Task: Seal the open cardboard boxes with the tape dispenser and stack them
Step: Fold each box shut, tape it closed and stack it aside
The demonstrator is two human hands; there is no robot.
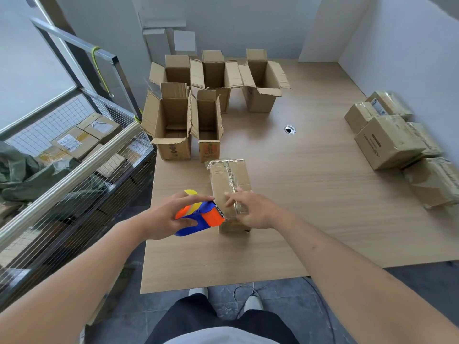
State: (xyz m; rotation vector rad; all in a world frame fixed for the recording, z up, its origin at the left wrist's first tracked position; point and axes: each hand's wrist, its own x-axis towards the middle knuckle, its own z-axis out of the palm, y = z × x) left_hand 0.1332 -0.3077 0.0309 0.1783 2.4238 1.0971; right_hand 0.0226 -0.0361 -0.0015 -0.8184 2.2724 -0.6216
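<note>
The left hand [165,217] is wrapped round a blue, orange and yellow plastic tape dispenser [198,214], its toothed blade held at the near end of a closed brown cardboard box [229,192] lying on the wood-grain counter [310,194]. Just right of that grip, the right hand [253,211] is pressed flat, fingers spread, on the clear tape over the seam. The tape appears ready to be cut; a tear and a smoothing-down are called for next. Beyond the grip, five open cardboard boxes [171,125] wait; far right, sealed boxes [390,142] are stacked.
</note>
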